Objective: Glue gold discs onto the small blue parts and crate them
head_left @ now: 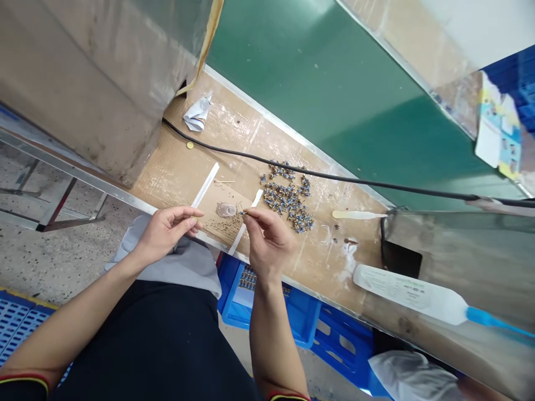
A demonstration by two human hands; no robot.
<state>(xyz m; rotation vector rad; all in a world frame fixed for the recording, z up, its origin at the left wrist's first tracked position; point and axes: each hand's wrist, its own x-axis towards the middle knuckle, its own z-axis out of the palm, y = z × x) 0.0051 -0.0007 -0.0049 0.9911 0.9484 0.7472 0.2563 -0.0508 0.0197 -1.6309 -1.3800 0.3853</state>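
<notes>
My left hand [169, 228] rests at the near edge of the cardboard-covered bench [179, 167], fingers curled in a pinch; what they hold is too small to make out. My right hand [267, 236] pinches a small blue and brass part [242, 212] at its fingertips, just right of a small clear round dish [226, 210]. A pile of the same blue and brass parts [290, 195] lies a little beyond my right hand. Two white strips [205, 185] [244, 221] lie on the bench by my hands.
A black cable [334, 177] crosses the bench along the green conveyor belt [334, 83]. Crumpled paper [197, 113] lies far left, a pale stick [355, 214] and a glue bottle [409, 292] to the right. Blue crates [301, 317] stand under the bench.
</notes>
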